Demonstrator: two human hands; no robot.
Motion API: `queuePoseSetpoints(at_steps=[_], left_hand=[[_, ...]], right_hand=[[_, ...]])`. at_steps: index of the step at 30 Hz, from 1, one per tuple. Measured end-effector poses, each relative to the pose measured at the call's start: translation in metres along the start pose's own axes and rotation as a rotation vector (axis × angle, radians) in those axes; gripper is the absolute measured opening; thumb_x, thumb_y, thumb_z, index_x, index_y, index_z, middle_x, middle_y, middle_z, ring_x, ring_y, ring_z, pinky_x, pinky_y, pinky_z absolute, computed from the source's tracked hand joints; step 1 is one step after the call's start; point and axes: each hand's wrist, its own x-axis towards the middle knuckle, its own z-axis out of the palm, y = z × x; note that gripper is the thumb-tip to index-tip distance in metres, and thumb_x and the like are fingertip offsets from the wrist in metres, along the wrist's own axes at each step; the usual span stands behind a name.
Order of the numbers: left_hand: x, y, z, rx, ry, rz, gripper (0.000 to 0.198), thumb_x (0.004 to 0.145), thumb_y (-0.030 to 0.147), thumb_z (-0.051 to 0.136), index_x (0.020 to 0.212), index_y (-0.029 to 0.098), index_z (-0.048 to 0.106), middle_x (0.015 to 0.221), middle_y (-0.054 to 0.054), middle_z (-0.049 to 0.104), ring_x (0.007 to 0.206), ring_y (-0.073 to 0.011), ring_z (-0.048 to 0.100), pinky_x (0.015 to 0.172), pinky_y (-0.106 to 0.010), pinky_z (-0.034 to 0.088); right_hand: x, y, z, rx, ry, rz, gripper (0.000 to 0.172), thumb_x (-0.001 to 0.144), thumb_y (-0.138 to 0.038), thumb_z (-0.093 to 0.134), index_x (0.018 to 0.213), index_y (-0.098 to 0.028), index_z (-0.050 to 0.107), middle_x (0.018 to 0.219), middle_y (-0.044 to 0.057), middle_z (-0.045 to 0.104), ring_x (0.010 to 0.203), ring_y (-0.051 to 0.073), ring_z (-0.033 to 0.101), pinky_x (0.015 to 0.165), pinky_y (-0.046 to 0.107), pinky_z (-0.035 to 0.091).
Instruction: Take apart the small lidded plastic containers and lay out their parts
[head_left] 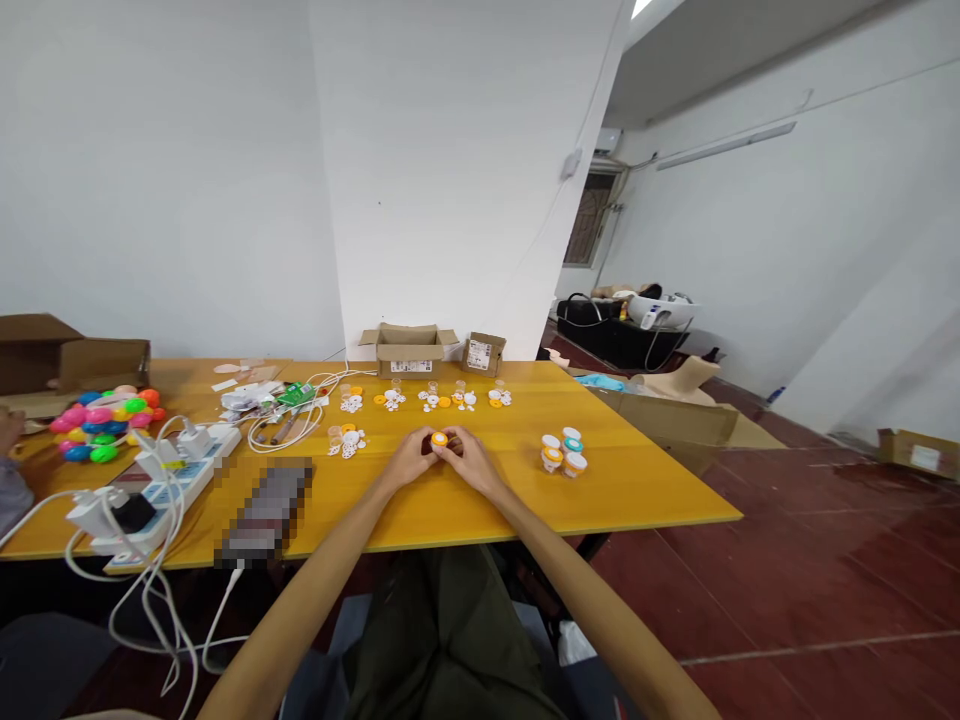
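Near the middle of the yellow table (465,510), a small round piece with an orange rim and white centre (439,439) sits between my hands. My left hand (411,456) closes on it from the left, and my right hand (469,460) from the right, fingertips almost meeting. Beyond them lies a row of small clear cups with white and orange parts (445,402). Another group with a clear cup and white pieces (347,440) is to the left. Several lidded cups (574,463) with white, orange and teal tops stand together at the right.
Two cardboard boxes (411,352) stand at the back edge. On the left are a power strip (196,475) with cables, a blurred phone (268,512), colourful balls (105,425) and an open box. Another person's hand (10,430) shows at the far left.
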Motion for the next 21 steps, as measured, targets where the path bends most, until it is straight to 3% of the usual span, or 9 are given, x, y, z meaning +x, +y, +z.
queuePoseSetpoints(at_steps=[8,21], left_hand=[[0.0,0.005,-0.003,0.042,0.037,0.035,0.011,0.078,0.024,0.065,0.087,0.018,0.068,0.084,-0.002,0.067,0.08,-0.0176,0.06,0.08,-0.031,0.05],[0.002,-0.006,-0.001,-0.235,0.043,-0.07,0.028,0.076,0.031,0.074,0.101,0.019,0.069,0.1,-0.006,0.074,0.092,-0.02,0.068,0.089,-0.036,0.054]], right_hand=[[0.001,-0.003,-0.004,0.027,0.023,0.03,0.028,0.082,-0.051,0.066,0.09,-0.024,0.067,0.092,0.004,0.073,0.081,0.02,0.068,0.079,0.035,0.055],[0.004,0.011,-0.005,0.222,-0.01,0.085,0.034,0.081,-0.054,0.066,0.096,-0.024,0.066,0.09,0.004,0.074,0.084,0.021,0.069,0.08,0.035,0.056]])
